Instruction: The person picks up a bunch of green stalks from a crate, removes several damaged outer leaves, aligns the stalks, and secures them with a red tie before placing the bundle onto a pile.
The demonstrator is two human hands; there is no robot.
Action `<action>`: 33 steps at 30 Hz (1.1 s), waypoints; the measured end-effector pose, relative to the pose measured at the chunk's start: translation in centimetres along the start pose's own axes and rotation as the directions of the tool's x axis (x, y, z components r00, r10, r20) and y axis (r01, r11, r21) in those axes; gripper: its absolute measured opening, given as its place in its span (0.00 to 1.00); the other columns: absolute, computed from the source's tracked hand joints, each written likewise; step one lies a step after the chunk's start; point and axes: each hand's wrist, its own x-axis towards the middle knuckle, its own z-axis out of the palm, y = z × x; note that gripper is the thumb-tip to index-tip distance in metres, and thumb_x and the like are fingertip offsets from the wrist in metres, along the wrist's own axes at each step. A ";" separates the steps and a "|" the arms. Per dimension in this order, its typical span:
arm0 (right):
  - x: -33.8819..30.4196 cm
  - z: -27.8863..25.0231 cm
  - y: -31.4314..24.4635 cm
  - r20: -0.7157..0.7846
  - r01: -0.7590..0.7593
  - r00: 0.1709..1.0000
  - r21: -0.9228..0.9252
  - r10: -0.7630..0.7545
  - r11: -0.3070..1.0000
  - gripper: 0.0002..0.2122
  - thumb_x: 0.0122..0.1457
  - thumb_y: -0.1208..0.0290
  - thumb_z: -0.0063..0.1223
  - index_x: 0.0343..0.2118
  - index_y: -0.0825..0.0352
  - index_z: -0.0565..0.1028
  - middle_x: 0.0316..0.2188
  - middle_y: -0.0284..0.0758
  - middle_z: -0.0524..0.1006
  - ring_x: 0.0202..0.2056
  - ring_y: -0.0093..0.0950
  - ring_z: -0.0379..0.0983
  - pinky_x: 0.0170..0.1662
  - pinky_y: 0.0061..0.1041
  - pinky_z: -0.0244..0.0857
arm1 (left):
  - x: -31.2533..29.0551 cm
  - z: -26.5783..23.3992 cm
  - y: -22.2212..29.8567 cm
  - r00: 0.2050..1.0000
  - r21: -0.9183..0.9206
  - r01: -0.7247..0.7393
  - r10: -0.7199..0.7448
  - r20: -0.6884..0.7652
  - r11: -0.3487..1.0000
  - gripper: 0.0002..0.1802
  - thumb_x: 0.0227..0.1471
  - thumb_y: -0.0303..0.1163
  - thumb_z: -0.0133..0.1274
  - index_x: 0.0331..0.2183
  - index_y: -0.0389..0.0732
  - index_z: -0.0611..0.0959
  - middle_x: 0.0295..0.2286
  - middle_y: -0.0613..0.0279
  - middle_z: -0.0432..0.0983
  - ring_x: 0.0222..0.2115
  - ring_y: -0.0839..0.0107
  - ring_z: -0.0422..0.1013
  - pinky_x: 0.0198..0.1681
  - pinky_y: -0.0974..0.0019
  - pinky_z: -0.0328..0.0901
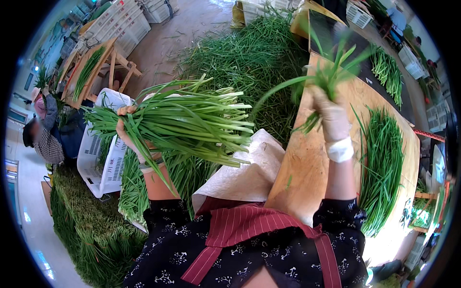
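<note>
Green bundle in left hand

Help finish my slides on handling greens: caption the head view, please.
Left hand holds a large bundle of green stalks; right hand, over a wooden board, grips a smaller bunch.

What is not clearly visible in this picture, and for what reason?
Head view:
- Left hand: partly hidden behind the large green bunch.
- Small green bunch in the right hand: leaf tips blurred, probably by motion.
- White crate: inside partly covered by the large green bunch.
- Person, upper right: too small for details.
</note>
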 end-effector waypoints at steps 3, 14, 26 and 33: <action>0.9 4.6 0.6 0.312 0.244 0.928 -0.095 -0.204 0.965 0.15 0.45 0.73 0.59 0.38 0.66 0.74 0.33 0.32 0.73 0.34 0.20 0.69 0.38 0.19 0.64 | 0.3 1.1 -1.1 0.996 -0.120 0.052 -0.043 0.079 0.991 0.09 0.44 0.28 0.47 0.32 0.41 0.66 0.29 0.63 0.63 0.35 0.69 0.63 0.45 0.63 0.60; -3.1 8.3 -1.1 0.444 -0.153 0.895 0.255 0.024 0.955 0.16 0.45 0.74 0.55 0.39 0.67 0.72 0.26 0.32 0.74 0.27 0.20 0.70 0.32 0.17 0.64 | 0.1 2.0 -0.3 0.984 -0.232 0.119 -0.084 0.158 0.965 0.10 0.43 0.25 0.48 0.32 0.42 0.68 0.29 0.66 0.63 0.33 0.71 0.62 0.44 0.64 0.59; 3.3 -1.2 -2.3 -0.080 0.125 0.990 0.865 -0.113 0.486 0.09 0.57 0.67 0.44 0.36 0.67 0.68 0.29 0.31 0.71 0.22 0.16 0.62 0.31 0.15 0.62 | -0.2 0.7 1.7 0.974 -0.359 0.154 -0.081 0.210 0.921 0.07 0.44 0.27 0.45 0.30 0.47 0.70 0.27 0.70 0.65 0.30 0.76 0.64 0.45 0.59 0.59; 6.5 4.6 4.1 0.014 0.088 0.989 -0.853 -0.145 0.514 0.24 0.49 0.51 0.52 0.44 0.64 0.71 0.45 0.43 0.70 0.43 0.37 0.69 0.47 0.31 0.61 | -0.5 0.8 1.1 0.971 -0.372 0.166 -0.085 0.224 0.913 0.06 0.45 0.28 0.45 0.30 0.46 0.71 0.27 0.70 0.66 0.30 0.75 0.65 0.44 0.60 0.60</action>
